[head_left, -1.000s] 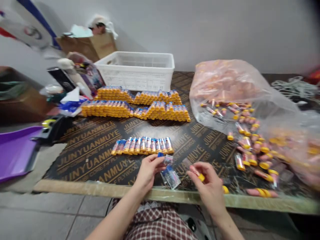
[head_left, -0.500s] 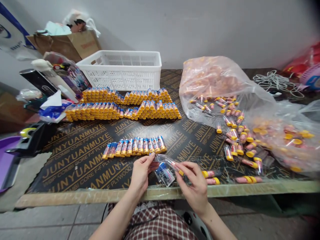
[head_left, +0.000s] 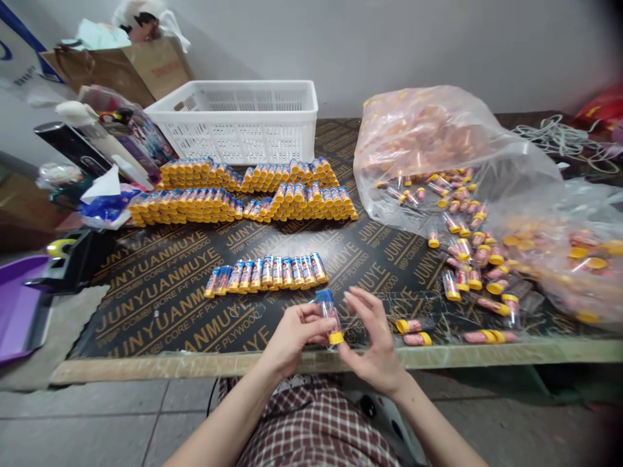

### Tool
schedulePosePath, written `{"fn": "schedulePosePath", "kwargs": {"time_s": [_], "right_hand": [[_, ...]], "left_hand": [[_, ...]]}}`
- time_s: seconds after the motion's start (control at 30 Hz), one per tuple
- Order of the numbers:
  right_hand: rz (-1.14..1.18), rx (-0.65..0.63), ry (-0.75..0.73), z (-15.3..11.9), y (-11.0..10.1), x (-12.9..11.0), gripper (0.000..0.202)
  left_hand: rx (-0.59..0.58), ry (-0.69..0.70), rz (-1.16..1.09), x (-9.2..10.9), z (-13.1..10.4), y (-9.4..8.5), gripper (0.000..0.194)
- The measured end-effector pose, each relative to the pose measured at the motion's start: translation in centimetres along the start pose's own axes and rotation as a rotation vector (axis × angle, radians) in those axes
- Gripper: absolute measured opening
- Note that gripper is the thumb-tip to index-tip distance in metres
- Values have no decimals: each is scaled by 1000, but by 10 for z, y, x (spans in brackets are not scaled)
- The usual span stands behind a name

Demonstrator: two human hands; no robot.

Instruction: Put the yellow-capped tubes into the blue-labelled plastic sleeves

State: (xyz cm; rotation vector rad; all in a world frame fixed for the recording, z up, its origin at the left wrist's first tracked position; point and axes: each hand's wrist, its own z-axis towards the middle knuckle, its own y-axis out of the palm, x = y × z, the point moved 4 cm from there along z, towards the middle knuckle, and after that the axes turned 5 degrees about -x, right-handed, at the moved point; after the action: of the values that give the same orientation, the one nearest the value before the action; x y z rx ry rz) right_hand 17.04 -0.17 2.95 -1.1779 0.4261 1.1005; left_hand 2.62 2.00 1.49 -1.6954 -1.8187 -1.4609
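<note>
My left hand pinches a small clear plastic tube with a yellow cap at its lower end, held nearly upright over the table's front edge. Blue printed film shows at the tube's top; whether it wraps the tube or lies behind it, I cannot tell. Close on the right of the tube is my right hand, fingers apart and holding nothing. Beyond both hands a row of blue-and-yellow labelled tubes lies side by side. Two loose yellow-capped tubes lie right of my right hand.
Stacked labelled tubes stand in front of a white plastic basket. At the right, a clear bag spills yellow-capped tubes. A purple dustpan is at far left. The wooden table edge runs along the front.
The tube has passed from my right hand to my left and turned from slanted to nearly upright. My right fingers have opened. The view has shifted slightly.
</note>
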Motion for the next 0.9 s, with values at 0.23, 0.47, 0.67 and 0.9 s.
{"fn": "schedulePosePath", "kwargs": {"time_s": [0.23, 0.47, 0.67, 0.9], "right_hand": [[176, -319, -26, 8, -2, -3, 88], [227, -262, -29, 3, 2, -2, 87], [252, -216, -19, 0, 5, -1, 89], [266, -189, -29, 1, 4, -1, 90]], "left_hand": [[-69, -46, 13, -1, -5, 9, 29], [-17, -52, -63, 0, -4, 8, 31], [-6, -51, -81, -4, -7, 9, 32], [-1, -52, -111, -3, -8, 9, 34]]}}
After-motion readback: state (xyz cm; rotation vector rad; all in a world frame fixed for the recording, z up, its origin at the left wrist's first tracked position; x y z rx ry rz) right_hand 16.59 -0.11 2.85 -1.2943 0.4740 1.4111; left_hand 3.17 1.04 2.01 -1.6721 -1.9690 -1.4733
